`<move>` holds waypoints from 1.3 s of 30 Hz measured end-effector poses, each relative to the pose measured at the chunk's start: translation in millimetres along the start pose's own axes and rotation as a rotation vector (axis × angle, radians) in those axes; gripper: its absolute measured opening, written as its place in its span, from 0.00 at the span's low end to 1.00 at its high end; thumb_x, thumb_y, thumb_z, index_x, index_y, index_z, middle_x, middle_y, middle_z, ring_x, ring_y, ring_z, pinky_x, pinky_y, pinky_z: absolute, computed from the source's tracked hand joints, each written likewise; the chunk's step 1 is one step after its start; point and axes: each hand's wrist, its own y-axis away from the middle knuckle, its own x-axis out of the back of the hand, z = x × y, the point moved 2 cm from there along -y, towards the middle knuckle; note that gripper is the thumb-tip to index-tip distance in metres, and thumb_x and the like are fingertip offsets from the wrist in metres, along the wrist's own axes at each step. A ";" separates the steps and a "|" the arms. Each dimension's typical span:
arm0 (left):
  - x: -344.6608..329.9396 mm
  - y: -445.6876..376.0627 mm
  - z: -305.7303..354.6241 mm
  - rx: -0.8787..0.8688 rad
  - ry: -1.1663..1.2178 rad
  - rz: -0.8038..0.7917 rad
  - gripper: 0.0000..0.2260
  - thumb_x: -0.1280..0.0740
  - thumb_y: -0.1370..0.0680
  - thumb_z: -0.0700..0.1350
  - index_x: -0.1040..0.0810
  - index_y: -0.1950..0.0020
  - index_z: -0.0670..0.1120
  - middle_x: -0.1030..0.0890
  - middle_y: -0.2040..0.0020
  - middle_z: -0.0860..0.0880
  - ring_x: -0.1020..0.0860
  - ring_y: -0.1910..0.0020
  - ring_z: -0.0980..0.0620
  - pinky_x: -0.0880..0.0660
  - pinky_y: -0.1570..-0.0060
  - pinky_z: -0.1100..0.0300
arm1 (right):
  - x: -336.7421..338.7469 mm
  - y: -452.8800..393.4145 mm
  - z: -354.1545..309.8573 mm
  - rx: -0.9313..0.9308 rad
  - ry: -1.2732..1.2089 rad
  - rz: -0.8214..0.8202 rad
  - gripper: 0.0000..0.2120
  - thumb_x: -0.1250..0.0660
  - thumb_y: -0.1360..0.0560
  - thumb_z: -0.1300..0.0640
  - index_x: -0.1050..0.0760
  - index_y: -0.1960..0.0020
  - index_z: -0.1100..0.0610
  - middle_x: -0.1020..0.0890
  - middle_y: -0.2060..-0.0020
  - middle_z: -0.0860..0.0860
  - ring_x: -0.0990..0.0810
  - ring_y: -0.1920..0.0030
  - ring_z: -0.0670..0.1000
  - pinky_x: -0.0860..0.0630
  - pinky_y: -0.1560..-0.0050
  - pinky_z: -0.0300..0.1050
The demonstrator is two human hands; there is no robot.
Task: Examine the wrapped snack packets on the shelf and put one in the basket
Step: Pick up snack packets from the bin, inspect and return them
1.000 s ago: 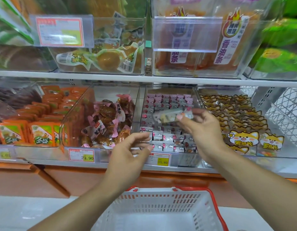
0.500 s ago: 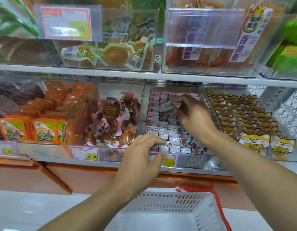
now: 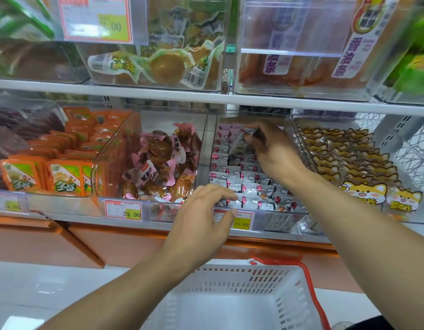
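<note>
Shop shelving fills the view, with clear plastic bins in two rows and price tags along the front edge. The right hand [image 3: 275, 151] reaches deep into the bin of small silver-and-pink packets [image 3: 244, 184], and its fingers are curled and pinch one wrapped packet [image 3: 239, 142] just above the back rows; the motion blur does not let me tell if it touches the others. The left hand [image 3: 201, 222] rests at the front lip of the same bin, beside the yellow price tag [image 3: 240, 222], fingers a little spread and bent, holding nothing. The white basket with a red handle [image 3: 308, 277] waits directly below, with nothing visible inside the part that shows. In my judgement the step in hand is still the examining — the pinched packet is in the bin, not on its way down. To do it well, the person should hold the packet by its sealed edge, lift it free of the neighbours so that none is dragged out, turn it toward the eyes, and only then lower it over the basket and let go.
</note>
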 end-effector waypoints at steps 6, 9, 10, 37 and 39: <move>-1.0 -0.1 8.2 -0.036 -0.079 -0.002 0.12 0.29 0.21 0.49 0.20 0.38 0.55 0.22 0.42 0.61 0.29 0.39 0.63 0.32 0.34 0.64 | -2.2 -1.6 -2.4 0.039 0.068 -0.050 0.11 0.34 0.19 0.60 0.24 0.37 0.53 0.18 0.44 0.48 0.20 0.49 0.43 0.27 0.50 0.37; -4.3 -2.9 12.4 -0.042 -0.096 -0.019 0.13 0.29 0.21 0.49 0.20 0.37 0.55 0.22 0.40 0.61 0.29 0.38 0.62 0.32 0.32 0.61 | -0.9 -5.8 -1.9 -0.027 0.016 -0.104 0.11 0.34 0.18 0.58 0.25 0.37 0.50 0.20 0.45 0.45 0.22 0.50 0.45 0.28 0.54 0.36; -5.5 -3.6 13.6 -0.044 -0.099 -0.021 0.13 0.29 0.21 0.49 0.21 0.37 0.55 0.22 0.40 0.60 0.29 0.37 0.62 0.32 0.32 0.62 | -0.6 -7.9 -0.6 -0.047 0.011 -0.127 0.10 0.35 0.18 0.56 0.26 0.37 0.49 0.21 0.47 0.44 0.22 0.52 0.44 0.30 0.59 0.34; -16.1 -5.1 10.3 -0.045 -0.119 -0.079 0.15 0.28 0.22 0.50 0.23 0.36 0.58 0.29 0.43 0.66 0.37 0.41 0.70 0.45 0.44 0.81 | -14.8 -12.5 5.3 -0.075 0.369 -0.323 0.16 0.39 0.17 0.61 0.20 0.35 0.46 0.21 0.32 0.50 0.18 0.46 0.51 0.23 0.44 0.45; -15.3 -4.3 10.3 -0.048 -0.113 -0.082 0.15 0.28 0.22 0.50 0.23 0.36 0.58 0.29 0.43 0.66 0.37 0.41 0.70 0.45 0.44 0.82 | -11.3 -13.9 7.6 -0.106 0.448 -0.261 0.14 0.36 0.18 0.58 0.19 0.37 0.45 0.18 0.36 0.49 0.18 0.44 0.53 0.22 0.37 0.51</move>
